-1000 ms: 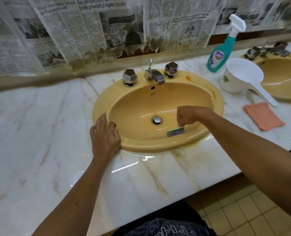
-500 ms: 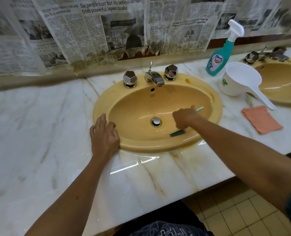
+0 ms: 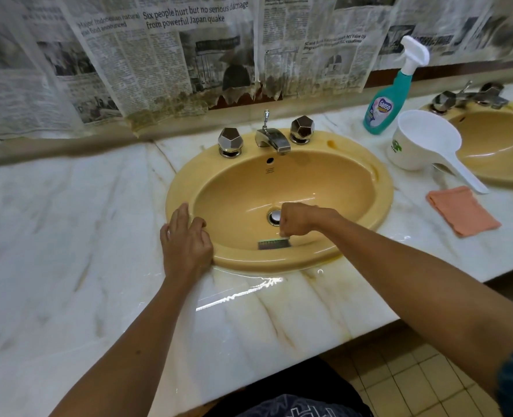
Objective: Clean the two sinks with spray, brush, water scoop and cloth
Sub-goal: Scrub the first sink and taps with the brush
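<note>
Head view: brushing stage, near sink [image 3: 381, 188], task judged roughly a quarter to a third through. Right hand [image 3: 297, 219] curled tight round the handle of a brush [image 3: 274, 244], bristle head down against the front inner wall of the bowl, just in front of the drain [image 3: 274, 217]. Left hand [image 3: 186, 243] flat and relaxed, fingers straight, resting on the front-left rim as a brace, holding nothing. Spray bottle [image 3: 392, 96] upright on the counter [image 3: 68, 236] behind and between the two basins, set aside, so spraying of this bowl probably done already, though no foam clearly visible. White water scoop [image 3: 420, 139] just beside the bottle, handle pointing toward the front edge, contents impossible to tell from here. Orange cloth [image 3: 462, 210] folded flat on the counter in front of the scoop, looking dry and unused. Wet sheen on the counter along the front of the near sink. Yellowish staining visible around the rim edges of both basins and by the taps [image 3: 271, 136], so scrubbing hardly finished. Left to do, as a judgement: finish brushing this bowl and rim, rinse with the scoop, wipe with the cloth, then the whole round again for the second sink [image 3: 495, 139] at the right, only partly in frame and with no sign of work on it.
</note>
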